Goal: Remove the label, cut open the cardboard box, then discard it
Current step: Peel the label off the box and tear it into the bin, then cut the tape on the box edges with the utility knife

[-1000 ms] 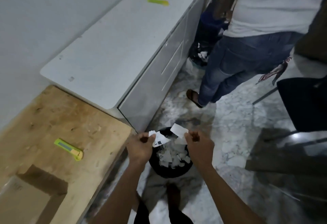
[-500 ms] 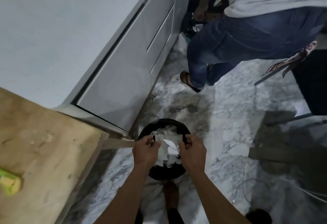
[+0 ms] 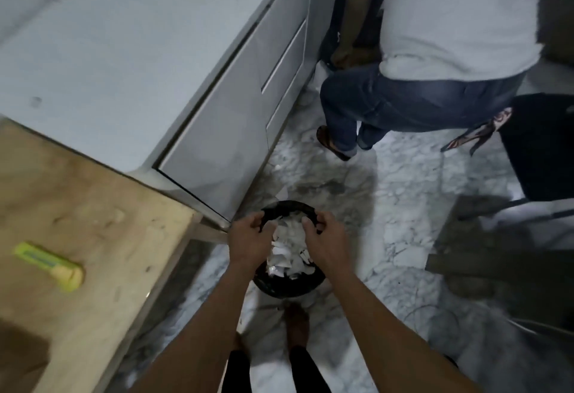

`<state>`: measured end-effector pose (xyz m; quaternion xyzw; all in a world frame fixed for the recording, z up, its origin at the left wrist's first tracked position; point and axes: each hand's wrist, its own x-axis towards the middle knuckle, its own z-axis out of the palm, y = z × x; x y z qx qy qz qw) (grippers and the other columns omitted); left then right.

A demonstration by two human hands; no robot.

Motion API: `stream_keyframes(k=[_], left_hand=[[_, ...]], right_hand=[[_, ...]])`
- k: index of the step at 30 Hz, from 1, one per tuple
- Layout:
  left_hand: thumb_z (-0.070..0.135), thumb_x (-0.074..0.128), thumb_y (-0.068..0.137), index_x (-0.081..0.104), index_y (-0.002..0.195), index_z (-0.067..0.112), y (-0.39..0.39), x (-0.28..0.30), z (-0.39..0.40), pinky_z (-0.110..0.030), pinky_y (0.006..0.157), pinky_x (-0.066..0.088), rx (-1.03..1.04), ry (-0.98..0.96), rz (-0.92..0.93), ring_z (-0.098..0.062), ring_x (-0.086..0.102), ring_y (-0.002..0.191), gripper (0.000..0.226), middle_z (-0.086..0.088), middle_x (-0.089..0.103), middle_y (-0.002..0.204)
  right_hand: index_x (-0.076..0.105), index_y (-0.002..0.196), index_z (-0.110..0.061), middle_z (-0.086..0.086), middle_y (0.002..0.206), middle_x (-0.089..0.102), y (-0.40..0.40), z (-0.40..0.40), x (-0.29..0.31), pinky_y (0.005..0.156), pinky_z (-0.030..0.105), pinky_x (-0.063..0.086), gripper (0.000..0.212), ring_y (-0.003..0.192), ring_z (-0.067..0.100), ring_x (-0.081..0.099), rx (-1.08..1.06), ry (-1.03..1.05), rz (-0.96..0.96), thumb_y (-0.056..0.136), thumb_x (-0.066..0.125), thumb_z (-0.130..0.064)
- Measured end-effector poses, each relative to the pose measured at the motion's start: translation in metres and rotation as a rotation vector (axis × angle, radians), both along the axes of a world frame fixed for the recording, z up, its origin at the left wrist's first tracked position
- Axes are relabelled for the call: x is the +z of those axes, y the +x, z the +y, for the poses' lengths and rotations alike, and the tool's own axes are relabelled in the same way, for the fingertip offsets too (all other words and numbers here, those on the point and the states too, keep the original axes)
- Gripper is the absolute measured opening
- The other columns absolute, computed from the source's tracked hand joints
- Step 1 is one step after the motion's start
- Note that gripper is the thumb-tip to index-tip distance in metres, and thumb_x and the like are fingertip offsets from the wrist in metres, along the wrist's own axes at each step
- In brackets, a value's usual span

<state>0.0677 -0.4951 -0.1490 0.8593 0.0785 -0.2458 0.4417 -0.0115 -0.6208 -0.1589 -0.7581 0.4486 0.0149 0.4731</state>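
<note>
A small black bin [image 3: 289,287] stands on the marble floor, filled with torn white label scraps [image 3: 289,243]. My left hand [image 3: 248,240] and my right hand [image 3: 323,240] hover over it, each with fingers curled onto the black rim at either side. No paper shows in either hand. On the wooden table [image 3: 93,206] at left lies a yellow-green utility knife [image 3: 49,265]. A corner of the brown cardboard box [image 3: 21,358] shows at the bottom left edge.
A white cabinet [image 3: 230,113] with drawers runs along the left beyond the table. Another person in jeans and a white shirt [image 3: 435,51] stands close ahead at right. A black chair [image 3: 540,147] is at the right. My feet are just below the bin.
The torn label pieces that I held a second ago are gone from my hands and lie in the bin. Both hands have dropped onto the bin's rim, and my view has tilted down.
</note>
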Motion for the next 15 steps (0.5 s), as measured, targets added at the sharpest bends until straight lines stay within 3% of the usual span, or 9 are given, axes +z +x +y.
stream_keyframes(k=[3, 6, 8, 11, 15], left_hand=[[0.025, 0.075, 0.085, 0.071, 0.112, 0.008, -0.004, 0.051, 0.005, -0.037, 0.095, 0.052, 0.044, -0.022, -0.027, -0.022, 0.068, 0.103, 0.032, -0.003, 0.071, 0.100], [0.025, 0.074, 0.086, 0.071, 0.107, 0.009, -0.010, 0.099, 0.017, -0.043, 0.089, 0.057, 0.100, -0.064, -0.025, -0.023, 0.070, 0.095, 0.027, -0.006, 0.074, 0.100], [0.024, 0.073, 0.086, 0.070, 0.101, 0.008, -0.015, 0.126, 0.031, -0.040, 0.085, 0.058, 0.148, -0.111, -0.062, -0.019, 0.068, 0.088, 0.022, -0.003, 0.072, 0.096], [0.022, 0.076, 0.085, 0.072, 0.098, 0.012, -0.030, 0.159, 0.064, -0.026, 0.081, 0.051, 0.216, -0.133, -0.143, -0.016, 0.065, 0.086, 0.017, 0.000, 0.070, 0.089], [0.021, 0.075, 0.084, 0.075, 0.097, 0.016, -0.050, 0.184, 0.121, -0.025, 0.080, 0.054, 0.328, -0.171, -0.194, -0.013, 0.068, 0.081, 0.014, 0.005, 0.072, 0.082]], right_hand=[[0.060, 0.119, -0.016, 0.000, 0.109, 0.067, 0.002, 0.003, 0.053, 0.081, 0.032, 0.051, 0.037, 0.101, 0.019, 0.065, 0.023, 0.051, -0.047, 0.091, 0.059, -0.041], [0.057, 0.125, -0.015, -0.001, 0.109, 0.063, 0.002, 0.013, 0.106, 0.083, 0.031, 0.049, 0.037, 0.101, 0.019, 0.063, 0.060, 0.051, -0.100, 0.092, 0.060, -0.032], [0.058, 0.124, -0.016, 0.001, 0.115, 0.065, 0.003, 0.023, 0.133, 0.085, 0.030, 0.049, 0.036, 0.099, 0.016, 0.062, 0.105, 0.038, -0.125, 0.091, 0.061, -0.030], [0.058, 0.124, -0.020, -0.002, 0.114, 0.063, 0.002, 0.045, 0.165, 0.067, 0.018, 0.044, 0.031, 0.090, 0.012, 0.057, 0.238, 0.061, -0.127, 0.093, 0.059, -0.023], [0.065, 0.115, -0.017, 0.002, 0.108, 0.069, 0.003, 0.088, 0.189, 0.089, 0.032, 0.050, 0.027, 0.100, 0.021, 0.065, 0.419, 0.062, -0.193, 0.088, 0.064, -0.023]])
